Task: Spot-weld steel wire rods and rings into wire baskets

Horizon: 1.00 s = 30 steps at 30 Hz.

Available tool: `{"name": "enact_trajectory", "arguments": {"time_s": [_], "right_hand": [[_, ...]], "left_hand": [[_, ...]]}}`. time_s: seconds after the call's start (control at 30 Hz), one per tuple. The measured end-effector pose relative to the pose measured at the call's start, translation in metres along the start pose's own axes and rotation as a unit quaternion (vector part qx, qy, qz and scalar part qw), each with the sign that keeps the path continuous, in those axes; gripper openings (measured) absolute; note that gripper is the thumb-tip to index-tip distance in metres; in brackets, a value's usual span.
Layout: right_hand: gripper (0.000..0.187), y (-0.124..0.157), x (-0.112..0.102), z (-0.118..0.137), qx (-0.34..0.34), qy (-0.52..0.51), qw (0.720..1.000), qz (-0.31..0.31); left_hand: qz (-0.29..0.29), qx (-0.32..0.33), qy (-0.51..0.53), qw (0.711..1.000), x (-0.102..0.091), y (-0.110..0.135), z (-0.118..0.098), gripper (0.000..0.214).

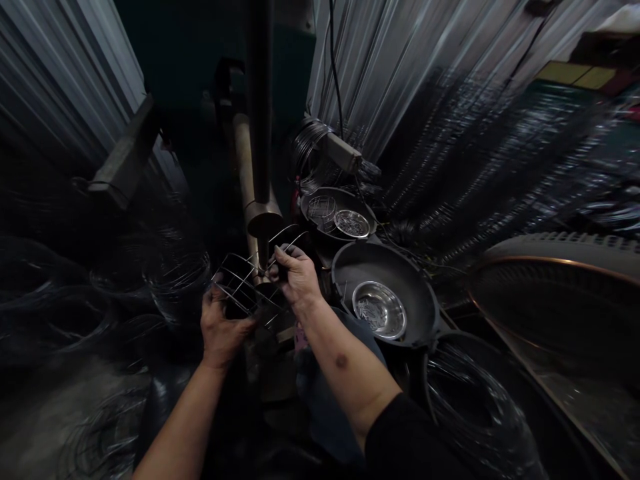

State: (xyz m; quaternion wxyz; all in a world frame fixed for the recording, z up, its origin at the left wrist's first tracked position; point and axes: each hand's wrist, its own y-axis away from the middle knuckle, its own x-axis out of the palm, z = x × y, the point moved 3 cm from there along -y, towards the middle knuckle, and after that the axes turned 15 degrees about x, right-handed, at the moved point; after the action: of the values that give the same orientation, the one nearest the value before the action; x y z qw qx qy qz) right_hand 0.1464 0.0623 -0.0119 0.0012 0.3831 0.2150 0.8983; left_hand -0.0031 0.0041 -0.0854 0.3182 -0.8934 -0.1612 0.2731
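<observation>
A small wire frame (245, 283), a grid of thin metal rods, sits under the vertical shaft of a dark machine (260, 133). My left hand (220, 330) grips the frame's near left side with closed fingers. My right hand (296, 275) pinches the frame's right edge beside the machine's lower tip (264, 227). Both forearms reach in from the bottom of the view.
A black pan (417, 293) holding a steel bowl (380, 319) of small metal pieces stands at the right. Behind it is another pan (310, 200) with a round dish (351, 223). Coils of wire (175, 273) and stacked wire guards (500, 167) crowd both sides.
</observation>
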Motion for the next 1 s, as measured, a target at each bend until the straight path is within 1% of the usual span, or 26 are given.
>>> {"name": "enact_trajectory", "arguments": {"time_s": [0.13, 0.33, 0.43, 0.6, 0.7, 0.83, 1.0], "right_hand": [[0.030, -0.005, 0.001, 0.000, 0.004, -0.003, 1.000, 0.004], [0.031, -0.012, -0.001, 0.000, 0.013, -0.007, 1.000, -0.009], [0.029, -0.012, 0.000, 0.001, 0.012, -0.008, 1.000, -0.006], [0.028, -0.014, 0.000, 0.000, 0.004, -0.015, 1.000, 0.004], [0.031, -0.017, -0.001, -0.001, -0.002, -0.010, 1.000, 0.010], [0.033, -0.019, -0.001, 0.000, 0.003, -0.004, 1.000, 0.021], [0.031, -0.018, 0.000, 0.000, 0.009, -0.005, 1.000, 0.020]], "left_hand": [[0.005, -0.005, 0.016, 1.000, 0.002, -0.003, 0.001, 0.099], [0.005, -0.042, 0.009, 0.999, 0.002, -0.003, 0.002, 0.102], [0.010, -0.047, 0.012, 0.999, 0.002, -0.004, -0.002, 0.098], [0.002, -0.040, 0.003, 0.999, 0.000, -0.006, -0.007, 0.091], [0.006, -0.052, -0.001, 0.999, 0.000, -0.007, -0.006, 0.090], [0.006, -0.036, 0.006, 0.999, 0.001, -0.006, -0.004, 0.086], [-0.007, -0.056, 0.031, 0.998, 0.005, -0.003, -0.003, 0.085]]}}
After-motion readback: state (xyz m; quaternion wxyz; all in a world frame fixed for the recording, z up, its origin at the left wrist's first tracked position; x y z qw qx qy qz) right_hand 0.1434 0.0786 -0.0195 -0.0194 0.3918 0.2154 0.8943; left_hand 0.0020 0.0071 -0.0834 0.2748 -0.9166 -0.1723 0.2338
